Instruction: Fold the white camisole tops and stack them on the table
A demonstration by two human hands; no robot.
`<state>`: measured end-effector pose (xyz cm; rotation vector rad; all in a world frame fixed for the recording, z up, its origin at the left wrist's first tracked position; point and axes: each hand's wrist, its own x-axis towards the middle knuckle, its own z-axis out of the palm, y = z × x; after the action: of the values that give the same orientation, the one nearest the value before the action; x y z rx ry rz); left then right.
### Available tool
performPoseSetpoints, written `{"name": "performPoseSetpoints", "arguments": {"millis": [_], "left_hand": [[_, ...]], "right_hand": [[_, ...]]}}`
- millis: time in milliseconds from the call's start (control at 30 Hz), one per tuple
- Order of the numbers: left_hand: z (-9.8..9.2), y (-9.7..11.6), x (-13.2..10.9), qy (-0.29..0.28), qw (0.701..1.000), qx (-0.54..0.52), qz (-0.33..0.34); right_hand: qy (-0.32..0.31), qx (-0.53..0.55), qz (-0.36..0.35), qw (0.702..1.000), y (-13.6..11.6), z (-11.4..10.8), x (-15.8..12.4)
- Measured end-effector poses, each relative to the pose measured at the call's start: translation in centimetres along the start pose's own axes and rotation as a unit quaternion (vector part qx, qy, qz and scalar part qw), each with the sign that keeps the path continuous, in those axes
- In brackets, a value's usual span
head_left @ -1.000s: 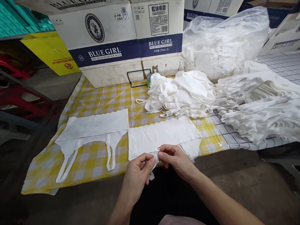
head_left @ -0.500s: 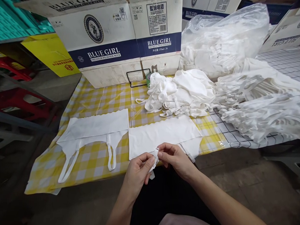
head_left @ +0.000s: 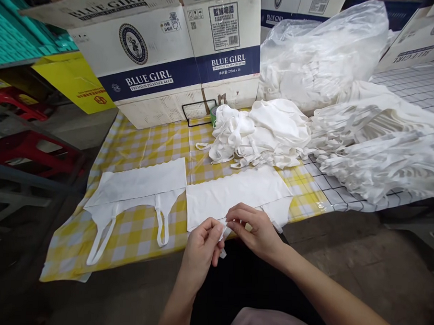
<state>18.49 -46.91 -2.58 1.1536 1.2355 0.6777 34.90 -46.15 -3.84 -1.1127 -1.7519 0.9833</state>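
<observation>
At the table's front edge, my left hand pinches the white shoulder strap of a bra top between thumb and fingers. My right hand meets it from the right, thumb and fingertips closed on the same strap's end; the fingers partly cover what is gripped there. That white bra top lies flat just beyond my hands, scalloped edge away from me. Left of it a second bra top is spread out, its two looped straps pointing toward me.
A heap of white garments lies behind, beside a larger stack on the right and a clear plastic bag. A beer carton stands at the back, with a black wire frame before it. Red stools stand left.
My right hand's fingers have shifted slightly and now bend over the strap's end, covering the small fitting seen before. My left hand keeps its pinch. Both bra tops lie as before.
</observation>
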Motion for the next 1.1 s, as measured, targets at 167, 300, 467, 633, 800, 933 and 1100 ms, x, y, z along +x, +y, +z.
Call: {"name": "performPoseSetpoints", "arguments": {"millis": [167, 300, 467, 633, 800, 933, 1100], "left_hand": [[0.6, 0.4, -0.4, 0.094, 0.991, 0.088, 0.031], [0.9, 1.0, -0.9, 0.144, 0.960, 0.227, 0.080], [1.0, 1.3, -1.1, 0.158, 0.944, 0.272, 0.097], [0.3, 0.9, -0.7, 0.062, 0.992, 0.110, 0.006], [-0.5, 0.5, -0.3, -0.009, 1.000, -0.007, -0.021], [-0.6, 0.2, -0.2, -0.014, 1.000, -0.017, -0.023], [-0.6, 0.3, -0.3, -0.013, 0.999, -0.025, -0.032]], "right_hand": [[-0.002, -0.090, 0.006, 0.996, -0.3, 0.4, -0.5], [-0.028, -0.077, 0.039, 0.996, -0.7, 0.3, -0.4], [-0.060, 0.090, 0.129, 0.986, -0.8, -0.1, -0.1], [-0.108, 0.307, 0.189, 0.926, -0.3, -0.2, 0.1], [-0.116, 0.383, 0.192, 0.896, -0.1, 0.0, 0.1], [-0.113, 0.392, 0.196, 0.892, -0.1, 0.1, 0.1], [-0.108, 0.389, 0.195, 0.894, -0.1, 0.0, 0.0]]}}
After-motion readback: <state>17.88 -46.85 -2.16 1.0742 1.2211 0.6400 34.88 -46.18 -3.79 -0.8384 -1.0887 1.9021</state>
